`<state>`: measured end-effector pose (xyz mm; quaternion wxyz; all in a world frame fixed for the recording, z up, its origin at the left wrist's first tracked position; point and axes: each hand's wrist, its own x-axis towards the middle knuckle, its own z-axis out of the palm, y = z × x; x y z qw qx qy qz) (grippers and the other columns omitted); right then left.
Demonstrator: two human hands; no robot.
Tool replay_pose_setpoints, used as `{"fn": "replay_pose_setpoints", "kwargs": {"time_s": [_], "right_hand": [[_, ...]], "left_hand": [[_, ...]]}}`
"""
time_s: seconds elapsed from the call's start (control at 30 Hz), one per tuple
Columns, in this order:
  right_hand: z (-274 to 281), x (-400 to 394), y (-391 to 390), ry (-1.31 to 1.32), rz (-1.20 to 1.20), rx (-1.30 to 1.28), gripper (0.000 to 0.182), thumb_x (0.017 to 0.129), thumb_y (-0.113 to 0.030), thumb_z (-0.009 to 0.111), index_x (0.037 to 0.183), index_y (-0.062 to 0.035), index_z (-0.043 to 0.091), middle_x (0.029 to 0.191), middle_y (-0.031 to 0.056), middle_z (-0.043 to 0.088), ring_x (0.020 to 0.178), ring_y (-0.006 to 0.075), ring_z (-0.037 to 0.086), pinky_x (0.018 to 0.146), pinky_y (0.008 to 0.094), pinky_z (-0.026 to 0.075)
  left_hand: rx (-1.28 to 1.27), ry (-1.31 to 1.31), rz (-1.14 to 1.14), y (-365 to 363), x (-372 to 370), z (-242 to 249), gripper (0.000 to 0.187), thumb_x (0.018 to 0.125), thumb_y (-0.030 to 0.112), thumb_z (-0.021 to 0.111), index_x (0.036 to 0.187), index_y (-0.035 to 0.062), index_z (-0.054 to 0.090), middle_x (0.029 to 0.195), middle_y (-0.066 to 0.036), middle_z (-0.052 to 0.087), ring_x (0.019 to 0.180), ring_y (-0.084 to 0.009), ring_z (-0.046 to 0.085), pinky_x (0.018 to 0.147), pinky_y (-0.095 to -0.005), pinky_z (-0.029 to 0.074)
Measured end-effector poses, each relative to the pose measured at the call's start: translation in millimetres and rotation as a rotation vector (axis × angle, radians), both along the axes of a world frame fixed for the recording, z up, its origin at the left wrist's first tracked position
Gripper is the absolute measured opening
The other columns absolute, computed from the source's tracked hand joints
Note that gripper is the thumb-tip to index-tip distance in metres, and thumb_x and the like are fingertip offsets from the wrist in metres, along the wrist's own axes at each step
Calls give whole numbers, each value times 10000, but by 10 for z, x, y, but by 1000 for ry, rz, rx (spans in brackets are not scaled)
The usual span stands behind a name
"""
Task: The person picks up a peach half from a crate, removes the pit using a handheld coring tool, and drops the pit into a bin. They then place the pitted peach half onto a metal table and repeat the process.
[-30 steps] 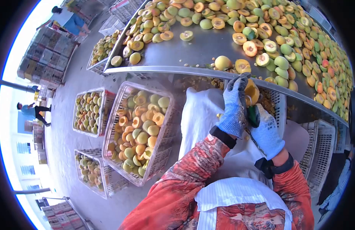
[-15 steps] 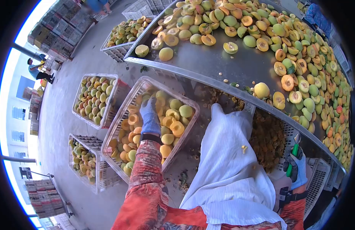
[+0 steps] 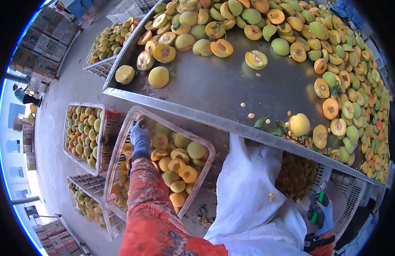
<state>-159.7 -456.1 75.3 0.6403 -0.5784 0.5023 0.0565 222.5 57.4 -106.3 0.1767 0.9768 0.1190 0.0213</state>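
Observation:
My left hand point(image 3: 140, 138), in a blue glove with dark fingertips, reaches into a pale plastic crate point(image 3: 210, 151). The crate holds peach halves point(image 3: 188, 173), cut faces and skins showing. The fingers are apart at the crate's far left corner, partly bent down, with no fruit visible in them. Low on the right, my gloved right hand point(image 3: 323, 215) is closed around a green-handled tool point(image 3: 318, 208) with a short metal tip pointing up. A whitish cloth apron point(image 3: 253, 192) covers my lap and reaches the table edge.
A metal table point(image 3: 197, 81) with a raised rim bears heaped cut peaches point(image 3: 355, 98), loose pits and leaves. Fruit-filled crates point(image 3: 100, 141) stand on the floor at left. Brown scraps point(image 3: 296, 175) fill a container under the table. A person point(image 3: 26, 94) is far left.
My left hand has moved towards the crate's far left corner. The view has shifted, and the table appears larger. My right hand still holds the green-handled tool, now lower in view.

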Motion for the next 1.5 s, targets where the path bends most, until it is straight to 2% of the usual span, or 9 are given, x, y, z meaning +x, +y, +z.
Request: {"fn": "replay_pose_setpoints", "kwargs": {"time_s": [0.2, 0.33, 0.47, 0.8, 1.0, 1.1, 1.2, 1.3, 1.5], "right_hand": [[-140, -176, -239, -31, 402, -378, 388, 760, -54, 660, 1122, 0, 532, 907, 71, 609, 631, 117, 572, 533, 271, 504], [380, 53, -369, -227, 52, 392, 415, 726, -67, 690, 1101, -14, 521, 858, 58, 605, 699, 151, 597, 602, 287, 511], [-200, -221, -406, 114, 706, -1057, 414, 746, -231, 678, 1075, -31, 527, 827, 189, 613, 716, 364, 598, 640, 382, 481], [159, -272, -194, -57, 488, -764, 464, 758, -235, 681, 1137, -45, 494, 888, 184, 628, 775, 344, 624, 668, 398, 494], [120, -460, -363, -432, 223, -632, 366, 805, -118, 638, 1137, -23, 517, 925, 153, 641, 791, 258, 651, 704, 317, 501], [276, -276, -308, -489, 204, -559, 393, 801, -144, 648, 1149, -17, 516, 939, 152, 642, 792, 253, 652, 684, 315, 506], [443, -112, -180, -524, 344, -786, 400, 794, -180, 654, 1131, -11, 520, 923, 155, 642, 772, 275, 649, 666, 332, 508], [561, 8, -87, -525, 454, -1014, 396, 793, -256, 642, 1093, -22, 531, 859, 143, 637, 719, 287, 638, 611, 354, 497], [573, -10, 17, -520, 463, -1138, 369, 807, -325, 613, 1041, -48, 547, 767, 132, 624, 650, 281, 624, 532, 367, 477]], "left_hand": [[-245, 67, -121, 390, 264, -420, 379, 724, 85, 557, 1099, 55, 600, 1095, -179, 591, 966, -284, 590, 809, -362, 464], [-670, -314, -117, -492, -207, 629, 352, 787, -58, 452, 1124, -46, 552, 1154, -147, 580, 985, -202, 587, 825, -299, 480], [-952, -452, -502, -2132, -949, 1799, 309, 844, -26, 489, 1149, -25, 541, 1165, -137, 569, 788, -105, 593, 646, -176, 475], [122, 94, -1037, -4358, -1175, 1791, 495, 733, 178, 681, 1201, 136, 523, 1151, -173, 551, 1010, -366, 549, 853, -381, 463], [-1795, 805, -784, -3934, -1056, 1832, 528, 851, 295, 539, 1276, 15, 399, 1175, -213, 511, 1024, -382, 548, 873, -432, 478], [-978, 235, -1095, -4007, -1572, 2125, 604, 884, 417, 433, 1331, 27, 319, 1224, -226, 470, 1020, -413, 540, 843, -495, 487], [-1811, 882, -518, -4032, -1841, 2081, 621, 880, 447, 420, 1333, 34, 318, 1255, -200, 454, 1108, -379, 495, 860, -485, 481], [-1072, 220, -1075, -4091, -2099, 2002, 513, 905, 367, 420, 1279, 18, 377, 1213, -173, 484, 1070, -308, 530, 857, -432, 487], [-1812, 615, -602, -4151, -2406, 2079, 303, 900, 162, 447, 1156, 2, 469, 1051, -112, 556, 931, -197, 568, 796, -318, 493]]}}
